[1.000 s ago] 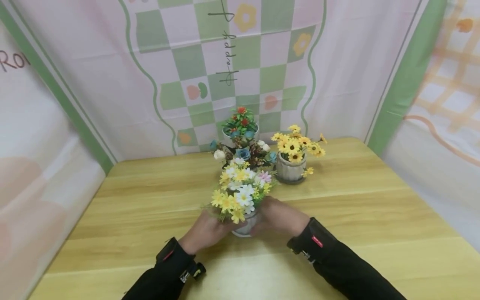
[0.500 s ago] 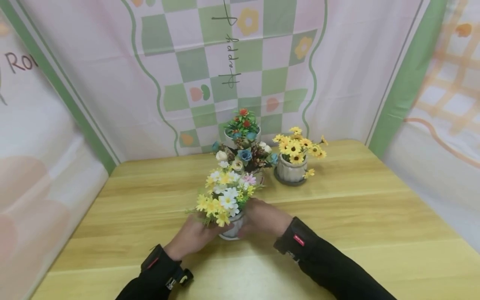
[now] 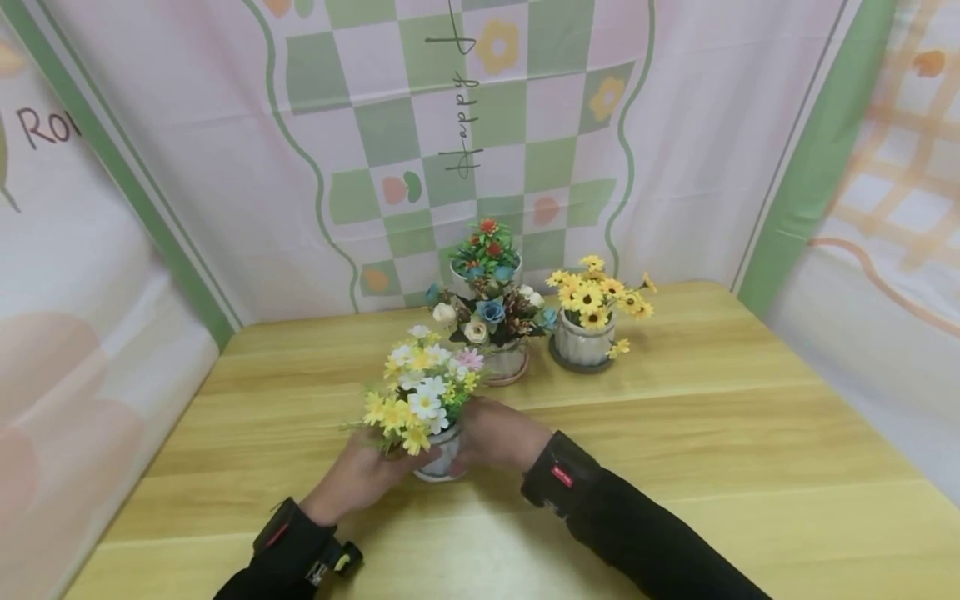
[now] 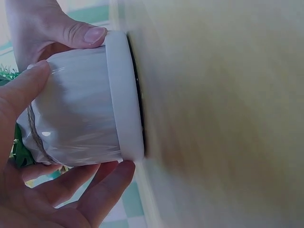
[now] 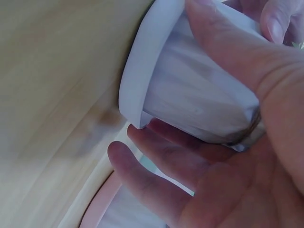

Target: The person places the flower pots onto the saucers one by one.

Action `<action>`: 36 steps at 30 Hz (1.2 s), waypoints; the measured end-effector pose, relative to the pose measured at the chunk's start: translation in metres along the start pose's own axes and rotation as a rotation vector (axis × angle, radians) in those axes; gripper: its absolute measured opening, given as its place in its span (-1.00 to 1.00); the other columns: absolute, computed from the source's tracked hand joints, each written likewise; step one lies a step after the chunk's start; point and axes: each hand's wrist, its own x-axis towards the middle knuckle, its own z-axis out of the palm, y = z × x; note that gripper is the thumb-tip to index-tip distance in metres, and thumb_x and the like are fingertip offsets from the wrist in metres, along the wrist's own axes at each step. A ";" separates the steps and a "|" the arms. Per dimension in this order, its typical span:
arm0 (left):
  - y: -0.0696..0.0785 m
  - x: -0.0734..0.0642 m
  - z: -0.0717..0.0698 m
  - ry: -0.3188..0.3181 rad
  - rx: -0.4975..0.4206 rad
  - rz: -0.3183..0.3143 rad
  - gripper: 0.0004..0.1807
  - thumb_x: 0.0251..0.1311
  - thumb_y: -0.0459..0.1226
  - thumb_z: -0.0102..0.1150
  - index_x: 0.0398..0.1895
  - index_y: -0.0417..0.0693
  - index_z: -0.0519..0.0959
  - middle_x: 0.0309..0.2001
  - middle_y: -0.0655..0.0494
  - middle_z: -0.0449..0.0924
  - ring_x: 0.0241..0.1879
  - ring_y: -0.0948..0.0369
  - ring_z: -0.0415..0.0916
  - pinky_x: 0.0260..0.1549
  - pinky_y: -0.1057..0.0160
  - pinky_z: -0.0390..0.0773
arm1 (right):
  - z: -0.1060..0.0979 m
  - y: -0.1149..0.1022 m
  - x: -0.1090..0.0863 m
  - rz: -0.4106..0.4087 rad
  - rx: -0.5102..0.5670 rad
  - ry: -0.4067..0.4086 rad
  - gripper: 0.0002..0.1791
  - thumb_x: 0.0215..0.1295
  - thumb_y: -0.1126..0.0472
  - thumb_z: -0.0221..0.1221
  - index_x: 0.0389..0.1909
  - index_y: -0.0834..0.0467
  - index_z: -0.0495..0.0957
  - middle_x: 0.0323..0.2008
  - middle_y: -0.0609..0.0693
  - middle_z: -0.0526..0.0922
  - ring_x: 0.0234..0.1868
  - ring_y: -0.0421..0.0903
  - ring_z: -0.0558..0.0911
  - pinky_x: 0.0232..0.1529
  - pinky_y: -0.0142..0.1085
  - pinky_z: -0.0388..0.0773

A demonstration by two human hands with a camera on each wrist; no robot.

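Note:
Both hands hold a white-grey flower pot (image 3: pixel 444 457) of yellow, white and pink daisies, low over the wooden table. My left hand (image 3: pixel 358 477) grips it from the left, its thumb across the front and its fingers (image 4: pixel 107 190) under the far side in the left wrist view. On the other side, my right hand (image 3: pixel 501 437) has its thumb along the pot wall and its fingers (image 5: pixel 171 154) curving behind. The pot's white saucer (image 4: pixel 124 95) sits close against the tabletop, and brown twine (image 4: pixel 34 128) circles its upper part. Leaves and palms hide part of the rim.
Just behind stands a pot (image 3: pixel 504 360) of blue and cream roses on a pinkish saucer. To its right is a pot (image 3: pixel 583 340) of yellow daisies, and a red-flowered plant (image 3: pixel 487 246) stands at the back. A printed curtain (image 3: pixel 495 108) hangs past the table (image 3: pixel 675 467).
Both hands have carried the daisy pot to the left along the table, uncovering the rose pot and its saucer behind. The other pots stay put, and the head view has shifted slightly.

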 end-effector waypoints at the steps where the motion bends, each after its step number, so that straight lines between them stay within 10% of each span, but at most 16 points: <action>1: -0.001 -0.002 -0.002 0.001 -0.004 -0.009 -0.07 0.21 -0.29 0.50 0.62 0.18 0.25 0.54 0.10 0.40 0.47 0.06 0.46 0.38 0.05 0.57 | 0.001 -0.002 0.002 0.000 -0.004 0.000 -0.65 0.01 0.14 0.61 -0.46 0.09 0.56 -0.42 -0.10 0.55 -0.44 -0.19 0.48 -0.46 -0.39 0.46; 19: -0.012 -0.010 -0.023 0.011 -0.112 -0.100 -0.06 0.24 -0.35 0.46 0.62 0.27 0.21 0.50 0.07 0.39 0.38 -0.01 0.53 0.24 0.23 0.67 | 0.009 -0.016 0.030 0.041 -0.055 -0.022 -0.58 0.02 0.08 0.62 -0.29 0.14 0.59 -0.31 -0.07 0.58 -0.37 -0.18 0.52 -0.38 -0.39 0.54; 36: -0.029 -0.001 -0.037 -0.010 -0.120 -0.194 -0.14 0.36 -0.29 0.37 0.64 0.14 0.18 0.52 -0.03 0.37 0.49 -0.11 0.40 0.38 -0.05 0.56 | 0.009 -0.020 0.056 0.075 -0.002 -0.007 -0.38 0.03 0.10 0.62 0.00 0.28 0.54 -0.15 0.04 0.62 -0.30 -0.12 0.57 -0.28 -0.35 0.62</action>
